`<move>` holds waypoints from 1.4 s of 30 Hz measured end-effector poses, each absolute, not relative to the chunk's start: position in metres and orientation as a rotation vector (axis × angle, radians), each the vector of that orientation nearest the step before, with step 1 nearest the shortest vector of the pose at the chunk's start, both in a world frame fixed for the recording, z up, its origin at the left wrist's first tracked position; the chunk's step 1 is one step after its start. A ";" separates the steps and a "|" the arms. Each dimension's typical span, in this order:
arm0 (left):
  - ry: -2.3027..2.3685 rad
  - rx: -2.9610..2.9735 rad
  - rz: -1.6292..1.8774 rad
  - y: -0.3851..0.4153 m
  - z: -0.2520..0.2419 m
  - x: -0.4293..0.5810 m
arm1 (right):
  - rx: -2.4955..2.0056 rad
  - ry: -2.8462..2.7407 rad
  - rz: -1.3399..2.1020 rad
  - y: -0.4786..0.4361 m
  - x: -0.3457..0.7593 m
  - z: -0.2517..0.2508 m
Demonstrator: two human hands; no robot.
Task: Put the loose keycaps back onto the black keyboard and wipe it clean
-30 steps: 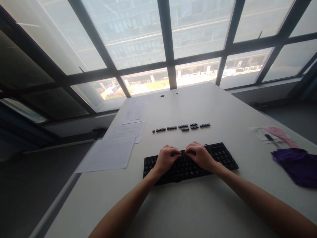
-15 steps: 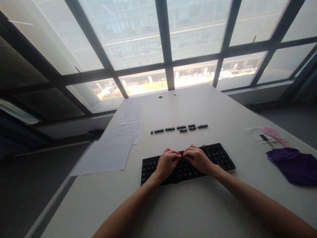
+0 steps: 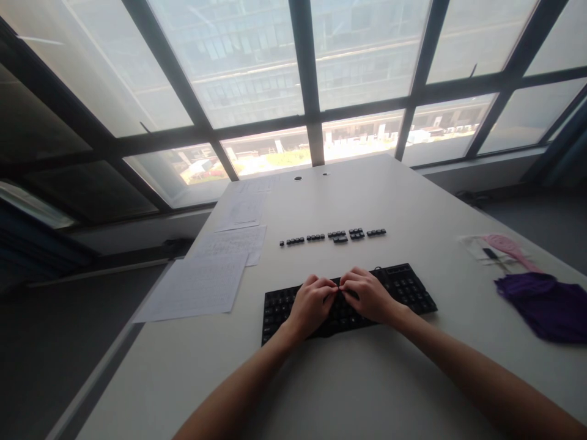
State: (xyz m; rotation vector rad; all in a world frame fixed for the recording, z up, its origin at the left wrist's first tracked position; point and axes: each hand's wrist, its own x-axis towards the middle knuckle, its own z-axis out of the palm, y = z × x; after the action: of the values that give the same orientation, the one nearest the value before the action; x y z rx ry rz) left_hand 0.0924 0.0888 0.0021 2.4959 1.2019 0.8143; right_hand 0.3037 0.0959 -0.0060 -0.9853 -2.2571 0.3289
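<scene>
Hands meet over the middle of a black keyboard (image 3: 408,288), which lies across the centre of the white table (image 3: 367,385); the left hand (image 3: 312,304) and right hand (image 3: 367,294) both rest on the keys with fingers curled, their fingertips touching each other; whether they pinch a key between them cannot be told. A row of loose black keycaps (image 3: 334,235) sits just beyond the keyboard, toward the far edge; printed papers (image 3: 202,282) run along the left edge; a purple cloth (image 3: 545,305) and a pink tool (image 3: 510,247) lie at the right edge.
</scene>
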 end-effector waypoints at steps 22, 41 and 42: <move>1.582 2.379 0.761 0.192 0.023 0.115 | -1.391 -2.073 0.119 0.187 0.323 0.001; 1.683 2.315 0.657 0.245 0.009 0.145 | -1.474 -2.394 0.031 0.238 0.309 0.001; 1.683 2.302 0.678 0.239 0.012 0.142 | -1.471 -2.379 0.029 0.234 0.312 0.003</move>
State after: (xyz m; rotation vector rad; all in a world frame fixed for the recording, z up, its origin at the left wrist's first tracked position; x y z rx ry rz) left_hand 0.1418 0.2395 0.0116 2.3018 1.6832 0.6775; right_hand 0.3115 0.2335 0.0026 -1.4705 -2.3792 0.0285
